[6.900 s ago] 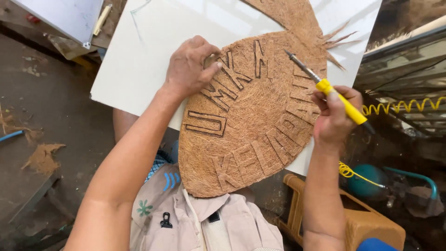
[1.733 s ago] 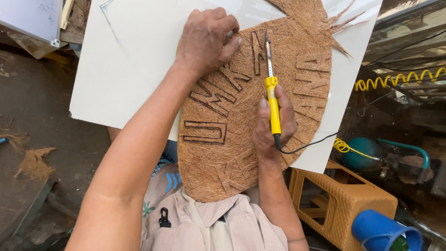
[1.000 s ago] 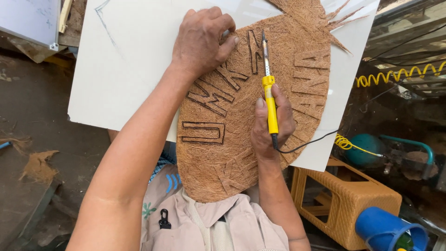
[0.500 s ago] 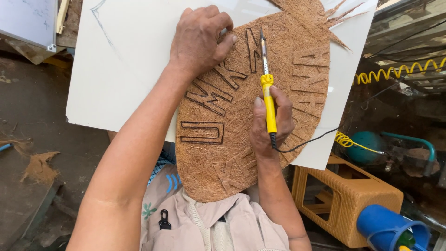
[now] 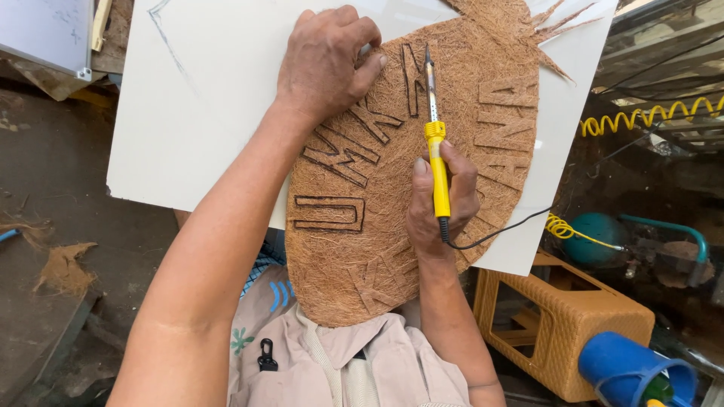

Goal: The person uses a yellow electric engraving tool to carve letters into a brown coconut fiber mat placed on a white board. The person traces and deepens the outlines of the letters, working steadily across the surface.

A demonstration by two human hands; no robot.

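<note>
At frame centre, a rough brown coir mat point(image 5: 392, 173) with burnt letter outlines lies on a smooth white board point(image 5: 211, 98); its top and lower edge are cut off or hidden. The right hand point(image 5: 441, 203) pinches a yellow soldering iron point(image 5: 436, 162). The left hand point(image 5: 328, 60) presses curled fingers onto the fibre, upper centre.

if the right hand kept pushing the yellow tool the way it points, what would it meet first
The right hand aims the yellow burning tool up the fibre mat; its tip seems to be already on the burnt letter there.
</note>
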